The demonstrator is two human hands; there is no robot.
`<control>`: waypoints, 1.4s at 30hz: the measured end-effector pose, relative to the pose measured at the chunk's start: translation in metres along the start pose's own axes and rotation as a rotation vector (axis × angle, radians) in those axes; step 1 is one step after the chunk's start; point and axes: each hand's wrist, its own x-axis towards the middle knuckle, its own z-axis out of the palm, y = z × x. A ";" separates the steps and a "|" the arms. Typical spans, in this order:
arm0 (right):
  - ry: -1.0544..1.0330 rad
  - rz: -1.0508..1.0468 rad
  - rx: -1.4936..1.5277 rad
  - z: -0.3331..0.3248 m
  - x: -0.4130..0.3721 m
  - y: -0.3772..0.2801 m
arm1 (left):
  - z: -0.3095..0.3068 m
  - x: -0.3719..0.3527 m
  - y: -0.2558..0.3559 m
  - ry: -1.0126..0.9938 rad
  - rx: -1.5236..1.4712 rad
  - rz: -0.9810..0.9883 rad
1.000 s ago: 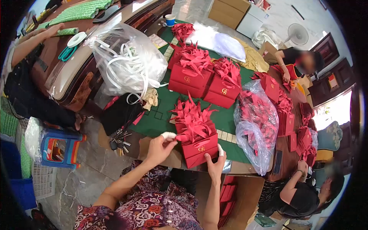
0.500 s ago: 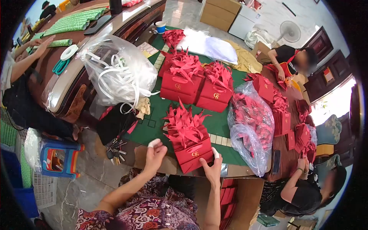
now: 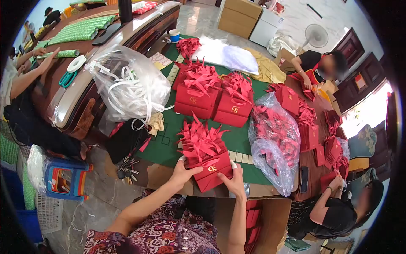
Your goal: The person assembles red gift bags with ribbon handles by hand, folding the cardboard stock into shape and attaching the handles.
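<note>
"Holding the left side of what, that left hand (image 3: 182,174)?"

"A stack of red bags (image 3: 213,163), at the near edge of the green tabletop (image 3: 167,152). Its grip is partly closed, thumb across the front bag, the other fingers round the side."

"And the right hand (image 3: 234,182)?"

"Its grip closes on the opposite side: thumb pressed to the front below the gold lettering, a white-wrapped finger along the edge. How firmly either squeezes, I can't tell."

"What's around the stack?"

"Two more ribbon-topped stacks (image 3: 196,100) behind it, well apart from the hands, and a clear plastic bag (image 3: 277,171) of red ribbons to the right."
</note>
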 end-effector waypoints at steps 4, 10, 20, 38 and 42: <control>-0.042 0.042 -0.052 0.000 0.007 0.000 | -0.005 0.007 0.008 -0.062 -0.177 -0.095; -0.055 0.133 0.043 0.002 0.011 0.001 | -0.014 0.005 0.002 -0.121 -0.223 -0.108; 0.051 0.133 0.596 -0.012 -0.017 -0.054 | -0.034 -0.021 -0.017 -0.278 -0.400 -0.030; 0.107 -0.171 0.265 -0.005 -0.032 -0.103 | -0.099 -0.090 -0.007 0.263 0.318 0.340; 0.074 -0.154 0.206 -0.007 -0.035 -0.114 | -0.090 -0.055 0.028 0.321 0.423 0.705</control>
